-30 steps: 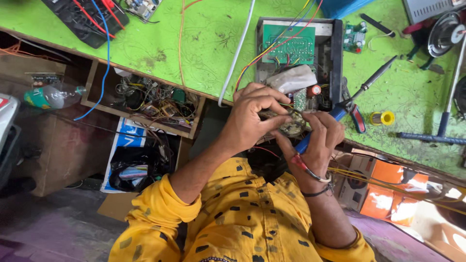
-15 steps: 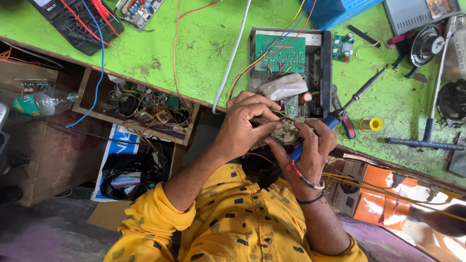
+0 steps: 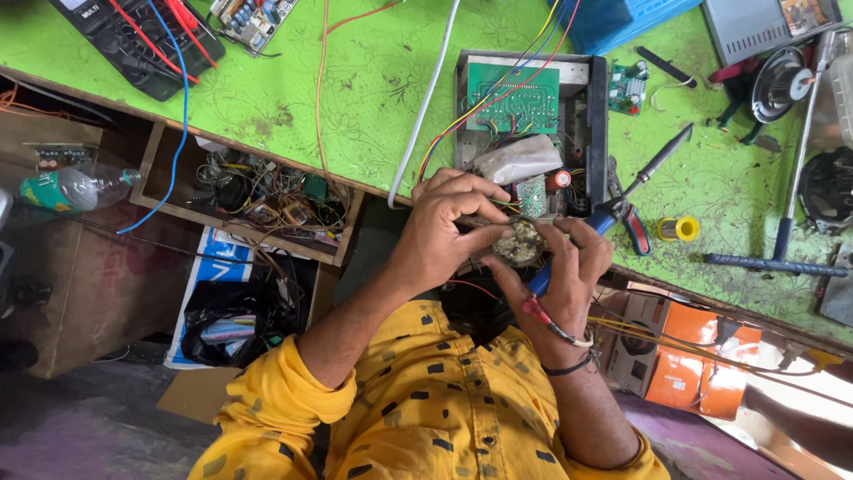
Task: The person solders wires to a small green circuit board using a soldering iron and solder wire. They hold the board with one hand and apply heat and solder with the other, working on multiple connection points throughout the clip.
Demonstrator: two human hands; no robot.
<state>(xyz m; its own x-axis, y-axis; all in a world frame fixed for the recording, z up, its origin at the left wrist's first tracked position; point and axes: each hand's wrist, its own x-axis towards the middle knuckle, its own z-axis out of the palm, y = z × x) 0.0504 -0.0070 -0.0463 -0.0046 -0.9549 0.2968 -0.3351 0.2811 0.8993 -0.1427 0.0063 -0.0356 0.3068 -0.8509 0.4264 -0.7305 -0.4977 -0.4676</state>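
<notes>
The green surface (image 3: 373, 98) carries everything, and the open black chassis (image 3: 597, 133) with its green circuit board (image 3: 515, 100) is the landmark, set at the near edge where both hands can work just off it. Left of the chassis a white cable (image 3: 425, 107) runs across the surface; below that edge an open drawer (image 3: 258, 191) of loose wires and parts sits within reach. Right of the chassis lie pliers with red and blue grips (image 3: 629, 218), a probe-like black tool (image 3: 662, 158) and a yellow solder spool (image 3: 678, 228), parked on the working side. Directly in front of the chassis, the left hand (image 3: 449, 233) is clenched around a small round pale component (image 3: 518, 244), lifted off the surface so it can be turned toward the eye. The right hand (image 3: 569, 267) steadies that component from the other side and grips a blue-handled tool (image 3: 542, 277), possibly a screwdriver, though its tip is hidden.
</notes>
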